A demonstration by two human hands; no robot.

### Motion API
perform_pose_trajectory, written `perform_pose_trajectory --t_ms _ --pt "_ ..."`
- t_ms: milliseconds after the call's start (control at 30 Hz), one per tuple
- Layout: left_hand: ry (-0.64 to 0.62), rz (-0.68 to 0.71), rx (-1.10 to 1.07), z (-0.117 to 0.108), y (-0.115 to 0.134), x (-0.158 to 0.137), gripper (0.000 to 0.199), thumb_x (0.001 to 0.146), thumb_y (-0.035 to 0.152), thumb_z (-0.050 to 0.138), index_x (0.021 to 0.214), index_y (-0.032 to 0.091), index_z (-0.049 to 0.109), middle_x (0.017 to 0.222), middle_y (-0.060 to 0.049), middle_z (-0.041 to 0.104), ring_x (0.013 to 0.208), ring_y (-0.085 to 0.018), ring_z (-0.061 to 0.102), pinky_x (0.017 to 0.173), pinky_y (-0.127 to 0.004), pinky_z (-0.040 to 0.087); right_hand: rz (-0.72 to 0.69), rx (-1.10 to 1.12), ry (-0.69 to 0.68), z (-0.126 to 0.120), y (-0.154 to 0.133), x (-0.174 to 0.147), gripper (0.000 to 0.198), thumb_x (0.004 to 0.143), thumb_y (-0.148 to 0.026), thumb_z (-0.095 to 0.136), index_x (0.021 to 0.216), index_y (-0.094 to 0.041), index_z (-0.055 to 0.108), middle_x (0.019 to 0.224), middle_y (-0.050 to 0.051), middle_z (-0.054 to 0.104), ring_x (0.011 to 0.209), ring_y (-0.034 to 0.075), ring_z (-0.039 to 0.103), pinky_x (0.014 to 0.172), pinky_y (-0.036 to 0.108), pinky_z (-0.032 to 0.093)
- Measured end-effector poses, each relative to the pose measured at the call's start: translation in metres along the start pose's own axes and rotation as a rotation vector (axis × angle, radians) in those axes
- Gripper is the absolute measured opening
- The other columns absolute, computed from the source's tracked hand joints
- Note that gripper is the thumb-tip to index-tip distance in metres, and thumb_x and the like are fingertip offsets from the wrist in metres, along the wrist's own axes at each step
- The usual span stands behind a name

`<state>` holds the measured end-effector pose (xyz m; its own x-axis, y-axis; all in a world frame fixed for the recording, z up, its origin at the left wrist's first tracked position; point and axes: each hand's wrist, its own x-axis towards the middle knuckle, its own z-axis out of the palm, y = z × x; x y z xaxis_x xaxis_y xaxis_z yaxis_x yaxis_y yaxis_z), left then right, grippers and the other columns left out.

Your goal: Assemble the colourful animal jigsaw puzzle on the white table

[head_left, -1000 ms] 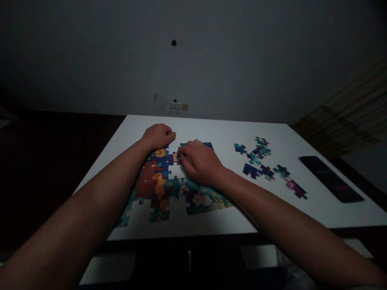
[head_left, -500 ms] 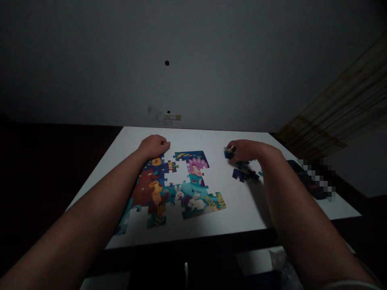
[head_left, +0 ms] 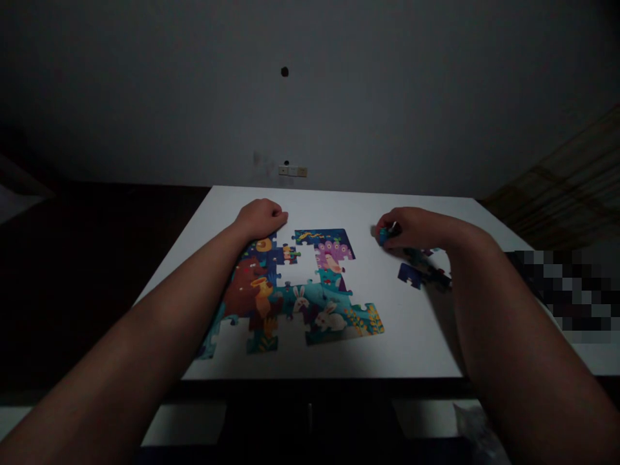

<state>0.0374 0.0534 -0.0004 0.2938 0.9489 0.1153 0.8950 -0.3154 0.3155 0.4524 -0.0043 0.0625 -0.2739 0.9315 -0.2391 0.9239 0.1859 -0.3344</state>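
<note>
Between the thumb and fingers of my right hand (head_left: 405, 226) is a small blue-teal puzzle piece (head_left: 383, 236), held just above the white table. Under and beside that hand lies a loose pile of puzzle pieces (head_left: 411, 275), partly covered by my hand and forearm. My left hand (head_left: 260, 218) rests as a loose fist at the upper left edge of the partly joined jigsaw puzzle (head_left: 300, 300), with nothing visible in it. The puzzle shows a brown bear, white rabbits and a purple bird, with gaps in its middle and lower edge. My left forearm hides its left side.
The white table (head_left: 339, 358) stands against a grey wall. A wall socket strip (head_left: 292, 171) sits just above its far edge. At the right, a blurred-out dark object lies on the table, and a striped curtain (head_left: 566, 161) hangs behind.
The view has shifted, so the table sits slightly higher and further right. My right hand has turned, and the pinched piece shows more of its blue-teal face. My left hand stays by the puzzle.
</note>
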Motion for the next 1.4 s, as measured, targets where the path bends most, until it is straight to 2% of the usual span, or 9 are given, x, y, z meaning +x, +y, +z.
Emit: perform_pose_trajectory --t_ms 67,167,267,333,400,733,1067,1233,1400 --pt "0.006 0.008 -0.006 -0.001 0.0 -0.001 0.043 0.102 0.049 0.066 0.066 0.025 0.066 0.074 -0.007 0.073 0.073 -0.025 0.06 0.069 -0.039 0.034 -0.05 0.092 0.068 0.001 -0.008 -0.001 0.029 0.087 -0.039 0.089 0.111 -0.021 0.089 0.106 0.012 0.089 0.086 0.028 0.081 0.076 0.037 0.06" --pt "0.013 0.017 -0.023 -0.004 0.001 -0.003 0.044 0.101 0.048 0.066 0.064 0.026 0.062 0.071 -0.006 0.071 0.071 -0.024 0.058 0.068 -0.038 0.034 -0.192 0.37 0.111 0.007 -0.024 -0.006 0.042 0.088 -0.053 0.092 0.116 -0.021 0.086 0.103 0.011 0.088 0.093 0.028 0.082 0.084 0.038 0.062" --pt "0.005 0.017 -0.039 -0.005 0.002 -0.004 0.045 0.101 0.048 0.065 0.063 0.026 0.058 0.065 -0.005 0.065 0.069 -0.024 0.056 0.068 -0.038 0.033 -0.258 0.553 -0.152 0.016 -0.042 -0.011 0.053 0.084 -0.055 0.097 0.125 -0.021 0.088 0.098 0.008 0.089 0.09 0.026 0.082 0.081 0.037 0.062" --pt "0.002 0.011 -0.047 -0.006 0.003 -0.005 0.046 0.101 0.048 0.066 0.062 0.026 0.057 0.063 -0.004 0.062 0.068 -0.024 0.056 0.069 -0.039 0.033 -0.268 0.541 -0.301 0.023 -0.049 -0.011 0.049 0.085 -0.052 0.097 0.122 -0.021 0.091 0.094 0.006 0.089 0.082 0.023 0.078 0.074 0.033 0.058" --pt "0.002 0.007 -0.056 -0.006 0.003 -0.004 0.046 0.101 0.047 0.066 0.061 0.026 0.056 0.063 -0.004 0.061 0.067 -0.024 0.055 0.069 -0.039 0.033 -0.271 0.512 -0.344 0.03 -0.052 -0.009 0.043 0.086 -0.05 0.096 0.117 -0.021 0.093 0.088 0.004 0.087 0.074 0.019 0.073 0.067 0.03 0.051" --pt "-0.006 -0.02 -0.064 -0.004 -0.001 -0.002 0.045 0.099 0.052 0.065 0.063 0.026 0.06 0.064 -0.005 0.061 0.068 -0.024 0.055 0.071 -0.041 0.031 -0.256 0.495 -0.394 0.043 -0.054 0.0 0.042 0.08 -0.051 0.101 0.106 -0.02 0.091 0.086 0.005 0.087 0.078 0.022 0.076 0.071 0.032 0.054" --pt "-0.017 -0.012 -0.04 -0.006 -0.001 -0.002 0.045 0.099 0.053 0.064 0.063 0.027 0.058 0.063 -0.005 0.058 0.068 -0.024 0.054 0.07 -0.041 0.032 -0.283 0.463 -0.376 0.041 -0.058 -0.005 0.057 0.082 -0.051 0.099 0.128 -0.016 0.093 0.083 0.005 0.085 0.07 0.02 0.069 0.067 0.031 0.048" --pt "-0.012 0.006 -0.029 -0.007 0.0 -0.002 0.046 0.101 0.052 0.064 0.063 0.027 0.057 0.063 -0.004 0.057 0.068 -0.024 0.054 0.069 -0.041 0.033 -0.261 0.561 -0.368 0.042 -0.061 -0.007 0.039 0.096 -0.058 0.088 0.098 -0.019 0.086 0.073 0.0 0.072 0.061 0.014 0.055 0.06 0.029 0.04" --pt "-0.012 -0.014 -0.042 -0.009 0.003 -0.004 0.047 0.102 0.051 0.065 0.063 0.026 0.059 0.063 -0.004 0.06 0.069 -0.024 0.055 0.069 -0.039 0.035 -0.21 0.601 -0.354 0.044 -0.06 -0.006 0.052 0.104 -0.068 0.08 0.08 -0.023 0.069 0.065 -0.001 0.061 0.057 0.014 0.043 0.055 0.032 0.032"
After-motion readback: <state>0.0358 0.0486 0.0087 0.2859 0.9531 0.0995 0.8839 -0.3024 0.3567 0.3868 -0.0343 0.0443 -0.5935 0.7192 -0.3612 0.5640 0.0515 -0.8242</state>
